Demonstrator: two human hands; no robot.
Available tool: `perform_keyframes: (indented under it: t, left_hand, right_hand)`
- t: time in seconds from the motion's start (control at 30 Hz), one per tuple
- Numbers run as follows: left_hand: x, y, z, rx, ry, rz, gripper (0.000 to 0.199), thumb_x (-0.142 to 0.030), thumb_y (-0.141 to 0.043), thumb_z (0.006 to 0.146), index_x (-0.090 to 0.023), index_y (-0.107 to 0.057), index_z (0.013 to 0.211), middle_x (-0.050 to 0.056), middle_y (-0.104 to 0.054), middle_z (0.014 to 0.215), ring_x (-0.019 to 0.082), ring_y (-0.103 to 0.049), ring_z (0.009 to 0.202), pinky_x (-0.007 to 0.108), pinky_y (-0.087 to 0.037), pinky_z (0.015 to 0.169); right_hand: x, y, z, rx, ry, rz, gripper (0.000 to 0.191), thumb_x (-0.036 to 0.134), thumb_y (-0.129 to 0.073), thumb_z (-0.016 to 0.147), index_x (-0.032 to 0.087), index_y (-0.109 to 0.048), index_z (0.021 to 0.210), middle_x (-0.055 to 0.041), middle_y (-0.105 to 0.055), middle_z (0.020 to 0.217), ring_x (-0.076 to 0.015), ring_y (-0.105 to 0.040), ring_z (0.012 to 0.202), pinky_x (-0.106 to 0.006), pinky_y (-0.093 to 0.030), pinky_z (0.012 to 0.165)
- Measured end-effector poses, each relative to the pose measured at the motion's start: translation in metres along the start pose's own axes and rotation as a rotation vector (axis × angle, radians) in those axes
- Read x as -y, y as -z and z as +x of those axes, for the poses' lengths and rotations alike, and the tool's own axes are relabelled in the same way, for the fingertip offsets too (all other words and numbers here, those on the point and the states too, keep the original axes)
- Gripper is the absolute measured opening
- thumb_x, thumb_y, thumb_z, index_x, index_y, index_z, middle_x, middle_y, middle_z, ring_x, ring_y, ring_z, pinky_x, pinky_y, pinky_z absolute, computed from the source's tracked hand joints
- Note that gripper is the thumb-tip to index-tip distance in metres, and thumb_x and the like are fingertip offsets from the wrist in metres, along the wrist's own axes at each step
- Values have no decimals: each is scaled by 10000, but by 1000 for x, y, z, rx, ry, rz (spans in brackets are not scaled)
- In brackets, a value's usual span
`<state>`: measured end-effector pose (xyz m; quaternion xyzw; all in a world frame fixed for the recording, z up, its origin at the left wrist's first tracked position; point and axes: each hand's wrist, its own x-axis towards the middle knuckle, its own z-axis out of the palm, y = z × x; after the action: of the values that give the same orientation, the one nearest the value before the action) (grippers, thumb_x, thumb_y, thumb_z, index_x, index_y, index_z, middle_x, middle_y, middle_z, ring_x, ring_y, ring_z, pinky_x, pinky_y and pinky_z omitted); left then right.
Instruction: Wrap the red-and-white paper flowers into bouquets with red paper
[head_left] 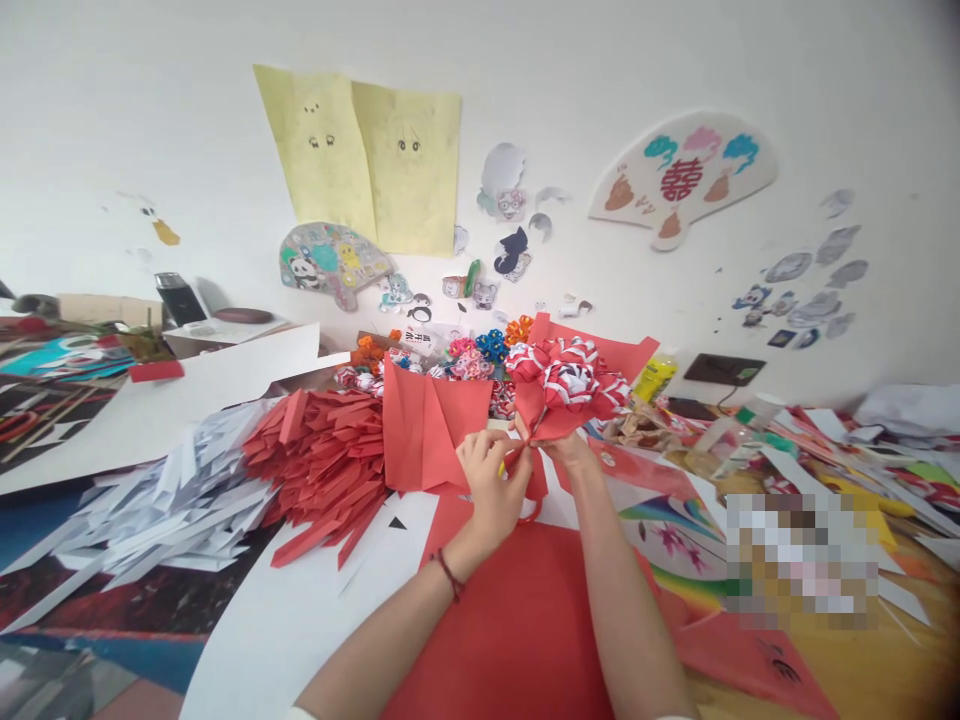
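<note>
A bouquet of red-and-white folded paper flowers (574, 378), wrapped in red paper (626, 358), is held up in front of me. My left hand (491, 485) has thumb and fingers pinched at the narrow gathered neck of the wrapping, where a red ribbon (532, 517) seems to loop below. My right hand (576, 455) is closed around the bouquet from below on the right, its fingers mostly hidden behind the paper. Just left of my left hand stands a creased red paper sheet (424, 425). Below my wrists lies a large flat red sheet (502, 620).
Piles of red paper strips (319, 455) and white paper strips (172, 500) lie to the left. More colourful paper flowers (472, 358) stand behind. A clear plastic bottle (739, 435) and scattered paper scraps are on the right. A dark flask (178, 298) stands near the wall.
</note>
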<state>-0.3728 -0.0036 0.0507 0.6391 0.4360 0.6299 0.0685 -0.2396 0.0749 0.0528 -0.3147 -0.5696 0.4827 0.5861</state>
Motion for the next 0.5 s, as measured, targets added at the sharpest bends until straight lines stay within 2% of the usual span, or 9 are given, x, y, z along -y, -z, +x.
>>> perform_keyframes:
  t: [0.13,0.23,0.37,0.5]
  left_hand:
    - [5,-3,7,78,62,-29,34,-199,-622,809,-220,-639,788,14,-613,863,183,-513,881,343,-338,805]
    - [13,-7,13,133,106,-94,39,-236,-637,806,-223,-649,771,11,-637,872,181,-530,887,342,-356,824]
    - [28,-12,20,167,147,-202,42,-267,-648,797,-231,-669,801,8,-672,892,179,-552,905,335,-385,842]
    - [40,-12,28,232,173,-209,60,-293,-671,771,-235,-686,777,4,-691,863,178,-555,873,333,-395,840]
  right_hand:
    - [2,-3,-4,31,-23,121,306,267,-818,456,204,-599,660,-17,-671,704,-223,-635,745,-367,-524,701]
    - [4,-3,-7,-42,9,160,319,209,-813,473,210,-608,718,-6,-678,740,-220,-638,766,-366,-524,725]
    - [3,-4,-8,-196,81,94,402,173,-808,490,227,-602,831,13,-688,851,-195,-638,779,-354,-519,760]
    - [6,-9,-7,-221,130,-14,362,211,-806,516,213,-606,818,5,-693,862,-201,-640,815,-360,-514,808]
